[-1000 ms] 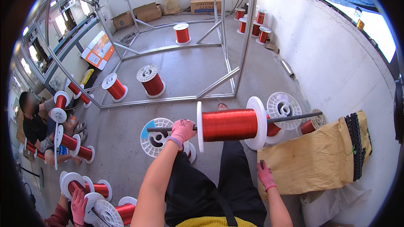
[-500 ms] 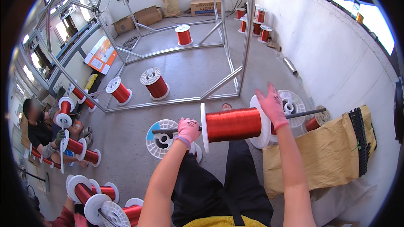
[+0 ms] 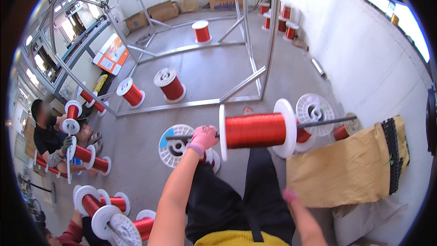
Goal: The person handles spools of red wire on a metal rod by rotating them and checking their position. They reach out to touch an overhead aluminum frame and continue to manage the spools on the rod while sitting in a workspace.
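A white-flanged spool of red wire lies on its side in front of me, with a dark rod running through its core. My left hand, in a pink glove, is closed round the rod just left of the spool's flange. My right hand, also pink-gloved, is low by my right thigh, away from the spool; motion smears its fingers. Below the rod's left end stands a spool with a blue patch on its white flange. Another spool's white flange is behind the rod's right part.
A tan sack lies at the right. Beyond the spools stands a metal frame, with spools of red wire inside it. At the left a seated person handles spools, and another person's sleeve shows among spools at lower left.
My right hand has left the spool's right flange and dropped toward my thigh. My left hand stays on the rod. The head view has shifted slightly.
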Motion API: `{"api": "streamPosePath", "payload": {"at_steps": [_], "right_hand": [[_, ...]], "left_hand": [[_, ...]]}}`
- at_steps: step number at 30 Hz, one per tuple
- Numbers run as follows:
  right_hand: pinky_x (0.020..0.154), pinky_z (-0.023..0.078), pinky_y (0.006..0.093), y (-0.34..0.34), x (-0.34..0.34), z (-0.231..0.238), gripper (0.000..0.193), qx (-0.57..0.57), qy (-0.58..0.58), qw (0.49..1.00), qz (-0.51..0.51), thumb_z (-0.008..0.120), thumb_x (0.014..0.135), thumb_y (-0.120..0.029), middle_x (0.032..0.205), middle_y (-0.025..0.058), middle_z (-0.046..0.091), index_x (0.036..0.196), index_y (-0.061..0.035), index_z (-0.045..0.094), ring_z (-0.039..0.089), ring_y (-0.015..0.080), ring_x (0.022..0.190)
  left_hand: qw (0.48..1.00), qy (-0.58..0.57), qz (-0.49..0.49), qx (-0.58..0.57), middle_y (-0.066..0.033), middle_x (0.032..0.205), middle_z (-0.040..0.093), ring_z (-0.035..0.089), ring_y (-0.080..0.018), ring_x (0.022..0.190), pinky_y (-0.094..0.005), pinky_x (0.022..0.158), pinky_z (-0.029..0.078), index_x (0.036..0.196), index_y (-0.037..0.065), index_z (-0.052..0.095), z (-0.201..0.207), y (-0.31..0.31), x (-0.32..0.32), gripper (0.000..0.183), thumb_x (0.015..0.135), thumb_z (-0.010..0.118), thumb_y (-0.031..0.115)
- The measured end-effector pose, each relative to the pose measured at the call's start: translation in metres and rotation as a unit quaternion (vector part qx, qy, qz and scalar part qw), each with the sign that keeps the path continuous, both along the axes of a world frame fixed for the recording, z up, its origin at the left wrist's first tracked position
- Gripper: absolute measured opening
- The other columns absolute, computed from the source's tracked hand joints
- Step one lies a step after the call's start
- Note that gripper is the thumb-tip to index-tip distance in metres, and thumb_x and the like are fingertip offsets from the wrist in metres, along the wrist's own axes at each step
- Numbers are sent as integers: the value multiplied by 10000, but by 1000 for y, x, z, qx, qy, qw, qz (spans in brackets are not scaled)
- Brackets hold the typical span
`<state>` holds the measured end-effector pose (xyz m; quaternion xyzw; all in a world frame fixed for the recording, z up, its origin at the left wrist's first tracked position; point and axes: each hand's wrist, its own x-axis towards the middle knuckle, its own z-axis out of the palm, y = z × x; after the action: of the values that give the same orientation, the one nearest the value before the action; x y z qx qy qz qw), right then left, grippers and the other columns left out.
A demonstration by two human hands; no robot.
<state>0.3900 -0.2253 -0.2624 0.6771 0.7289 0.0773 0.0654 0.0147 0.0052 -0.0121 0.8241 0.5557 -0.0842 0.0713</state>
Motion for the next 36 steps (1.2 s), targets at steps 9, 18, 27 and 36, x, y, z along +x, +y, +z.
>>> {"api": "streamPosePath", "payload": {"at_steps": [9,18,27,36], "right_hand": [[848,456,430,32,-12,128,370,-69,281,936,-203,416,897,-134,1301,175,455,1256,-56,461,576,374,986],[900,426,361,80,-21,226,433,123,567,772,-260,434,945,-291,1185,193,568,1264,-1,464,559,278,1089],[999,343,386,215,-78,363,699,161,465,864,-107,525,842,-410,1266,290,462,1313,79,357,454,393,1181],[947,386,422,161,-91,291,418,198,538,814,-97,444,928,-199,1286,245,453,1263,48,404,470,432,1118]], "left_hand": [[998,-52,31,-30,-104,1004,632,627,-279,915,-399,767,505,936,106,655,26,-4,-8,326,764,568,369],[998,-17,49,-35,-122,976,648,639,-309,885,-414,738,514,921,97,669,22,-3,-8,361,783,541,406],[1000,-22,3,7,-136,909,669,650,-299,862,-400,740,517,885,82,694,9,2,-17,341,789,522,361],[999,-2,12,-39,-141,912,667,650,-306,836,-415,736,514,869,83,687,19,-6,-17,291,779,551,323]]}}
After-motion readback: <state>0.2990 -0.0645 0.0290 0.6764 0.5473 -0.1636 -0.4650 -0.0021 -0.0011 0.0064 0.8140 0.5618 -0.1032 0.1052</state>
